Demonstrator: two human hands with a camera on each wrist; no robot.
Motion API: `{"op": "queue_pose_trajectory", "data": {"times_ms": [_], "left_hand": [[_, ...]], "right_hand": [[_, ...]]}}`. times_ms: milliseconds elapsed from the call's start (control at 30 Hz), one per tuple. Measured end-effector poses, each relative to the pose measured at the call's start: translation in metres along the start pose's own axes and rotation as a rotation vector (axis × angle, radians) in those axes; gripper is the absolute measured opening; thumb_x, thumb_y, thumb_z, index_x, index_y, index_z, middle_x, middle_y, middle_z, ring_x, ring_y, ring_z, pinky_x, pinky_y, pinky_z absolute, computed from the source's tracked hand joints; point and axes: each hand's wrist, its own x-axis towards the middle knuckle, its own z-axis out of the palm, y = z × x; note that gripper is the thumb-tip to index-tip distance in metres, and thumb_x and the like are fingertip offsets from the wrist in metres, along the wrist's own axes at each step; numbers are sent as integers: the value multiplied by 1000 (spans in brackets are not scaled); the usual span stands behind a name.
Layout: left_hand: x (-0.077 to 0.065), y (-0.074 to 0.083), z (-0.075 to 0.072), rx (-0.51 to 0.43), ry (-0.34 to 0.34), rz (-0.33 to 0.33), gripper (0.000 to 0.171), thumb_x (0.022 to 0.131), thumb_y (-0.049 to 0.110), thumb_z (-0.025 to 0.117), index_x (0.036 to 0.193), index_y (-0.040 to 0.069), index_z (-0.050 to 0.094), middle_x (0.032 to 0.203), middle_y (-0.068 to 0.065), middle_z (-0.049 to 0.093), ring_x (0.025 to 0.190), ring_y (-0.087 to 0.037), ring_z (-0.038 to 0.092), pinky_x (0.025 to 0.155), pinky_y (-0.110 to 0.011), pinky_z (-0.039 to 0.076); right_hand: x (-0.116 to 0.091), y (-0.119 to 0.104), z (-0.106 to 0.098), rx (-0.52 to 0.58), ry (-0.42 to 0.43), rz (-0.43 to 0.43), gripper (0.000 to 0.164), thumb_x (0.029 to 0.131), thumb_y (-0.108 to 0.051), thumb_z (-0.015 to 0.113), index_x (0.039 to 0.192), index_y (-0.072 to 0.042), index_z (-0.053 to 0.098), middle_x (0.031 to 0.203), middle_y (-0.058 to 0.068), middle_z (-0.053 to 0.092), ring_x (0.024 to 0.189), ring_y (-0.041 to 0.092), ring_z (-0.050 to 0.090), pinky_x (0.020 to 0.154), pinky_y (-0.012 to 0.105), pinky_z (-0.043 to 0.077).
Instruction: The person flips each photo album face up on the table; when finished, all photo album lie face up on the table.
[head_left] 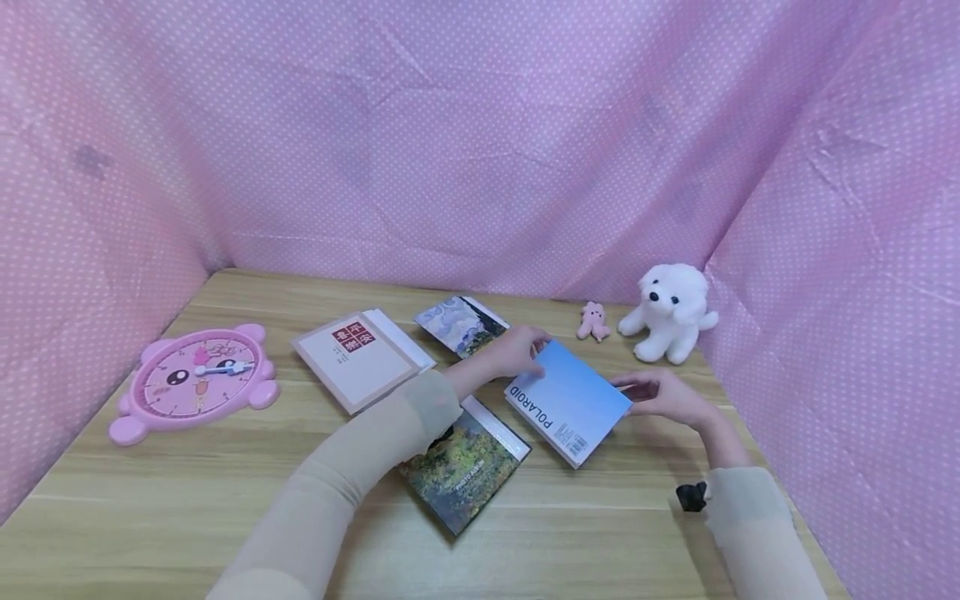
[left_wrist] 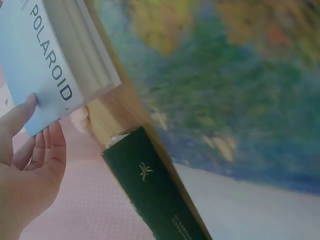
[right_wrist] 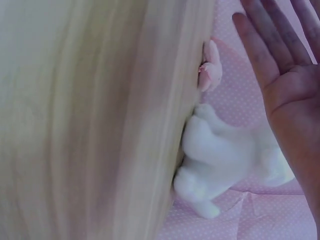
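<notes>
A blue-and-white photo album (head_left: 572, 400) marked POLAROID is tilted up above the wooden table. My left hand (head_left: 512, 353) pinches its far left edge; in the left wrist view the thumb (left_wrist: 25, 112) presses the cover and the fingers lie behind it. At the album's right corner is my right hand (head_left: 670, 398), its fingers reaching to the edge. The right wrist view shows that hand (right_wrist: 295, 95) with fingers extended and the palm bare. Below the left forearm lies a floral-painted album (head_left: 468, 475), partly covered by the sleeve.
A cream album (head_left: 360, 358) with a red seal lies to the left, and a landscape-painted album (head_left: 459, 323) behind the left hand. A pink toy clock (head_left: 198, 379) is far left. A small pink toy (head_left: 593, 322) and a white plush dog (head_left: 670, 312) stand at back right.
</notes>
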Motion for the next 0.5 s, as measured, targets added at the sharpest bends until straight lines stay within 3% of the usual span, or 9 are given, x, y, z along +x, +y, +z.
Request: {"op": "queue_pose_trajectory", "data": {"times_ms": [167,500], "left_hand": [[0,3,-5,-34,13,21,60,75,12,79,130,2,55,107,-6,63,93,-15,61,75,-17,51],[-2,9,-17,-82,36,20,59,76,13,79,130,7,56,108,-1,65,89,-10,60,71,-16,51]], "right_hand": [[-1,-7,-1,47,11,-49,48,81,-3,71,124,11,54,117,-13,64,101,6,63,84,22,53],[-1,-30,-4,36,46,-131,50,77,3,73,121,15,53,114,-17,64,100,3,62,84,21,53]]}}
